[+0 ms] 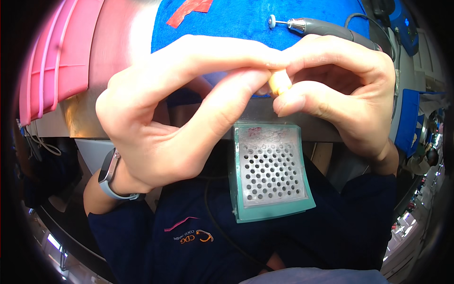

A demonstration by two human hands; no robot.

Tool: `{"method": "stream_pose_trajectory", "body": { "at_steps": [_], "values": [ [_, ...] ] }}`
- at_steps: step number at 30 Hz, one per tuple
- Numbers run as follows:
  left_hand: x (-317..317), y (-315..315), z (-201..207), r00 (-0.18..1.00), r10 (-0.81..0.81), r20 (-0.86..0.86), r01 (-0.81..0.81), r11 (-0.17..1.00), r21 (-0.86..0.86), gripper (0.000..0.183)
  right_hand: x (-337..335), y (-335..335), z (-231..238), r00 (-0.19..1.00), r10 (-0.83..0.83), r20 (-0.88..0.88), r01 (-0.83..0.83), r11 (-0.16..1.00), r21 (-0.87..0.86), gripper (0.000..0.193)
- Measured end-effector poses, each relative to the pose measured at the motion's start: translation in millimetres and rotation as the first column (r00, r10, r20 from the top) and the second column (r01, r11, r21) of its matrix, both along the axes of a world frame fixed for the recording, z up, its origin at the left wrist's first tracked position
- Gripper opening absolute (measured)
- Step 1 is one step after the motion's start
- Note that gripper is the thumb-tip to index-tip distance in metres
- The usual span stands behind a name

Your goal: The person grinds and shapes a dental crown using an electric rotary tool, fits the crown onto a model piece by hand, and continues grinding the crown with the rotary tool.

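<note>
A small pale-yellow piece, rounded and about fingertip-sized, is pinched between both hands above the bench's front edge. My left hand grips its left side with thumb and index finger. On the other side, the thumb and index finger of my right hand close on it too. Fingertips cover much of the piece, so its exact kind cannot be made out. Just beyond my right hand lies a grey rotary handpiece with a small pale grinding wheel at its tip.
Below my hands, a teal-framed suction box has a perforated metal grille. The handpiece rests on a blue towel with a red strip. Pink trays stand at left. A blue device with a cable is at far right.
</note>
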State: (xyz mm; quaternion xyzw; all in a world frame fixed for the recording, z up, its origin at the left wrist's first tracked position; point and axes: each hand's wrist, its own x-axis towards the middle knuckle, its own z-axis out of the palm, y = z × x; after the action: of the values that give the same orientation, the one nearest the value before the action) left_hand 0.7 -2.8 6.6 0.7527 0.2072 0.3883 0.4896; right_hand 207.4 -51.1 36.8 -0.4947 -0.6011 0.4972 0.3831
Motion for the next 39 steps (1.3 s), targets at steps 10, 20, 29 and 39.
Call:
{"method": "stream_pose_trajectory", "body": {
  "at_steps": [10, 20, 29, 39],
  "values": [
    [-3.5, 0.9, -0.4, 1.000, 0.023, -0.005, -0.023, 1.000, -0.017, 0.022, -7.1, -0.1, -1.5, 0.998, -0.057, -0.042, 0.051, 0.992, -0.119, 0.023],
    [-5.6, 5.0, -0.1, 0.999, -0.013, -0.037, 0.014, 1.000, 0.010, 0.029, 5.3, 2.8, -6.5, 0.978, -0.003, -0.206, -0.044, 0.974, -0.223, 0.029],
    [-0.5, 2.2, 1.9, 1.000, -0.001, -0.014, 0.000, 0.995, -0.100, 0.027, -3.9, 5.9, 1.8, 0.951, -0.016, -0.309, -0.062, 0.969, -0.241, 0.027],
    [-0.7, 12.9, -6.8, 0.999, -0.050, -0.022, 0.053, 0.974, 0.221, 0.027, -2.2, 2.0, 2.8, 0.953, -0.042, -0.299, -0.036, 0.967, -0.251, 0.025]
  ]
}}
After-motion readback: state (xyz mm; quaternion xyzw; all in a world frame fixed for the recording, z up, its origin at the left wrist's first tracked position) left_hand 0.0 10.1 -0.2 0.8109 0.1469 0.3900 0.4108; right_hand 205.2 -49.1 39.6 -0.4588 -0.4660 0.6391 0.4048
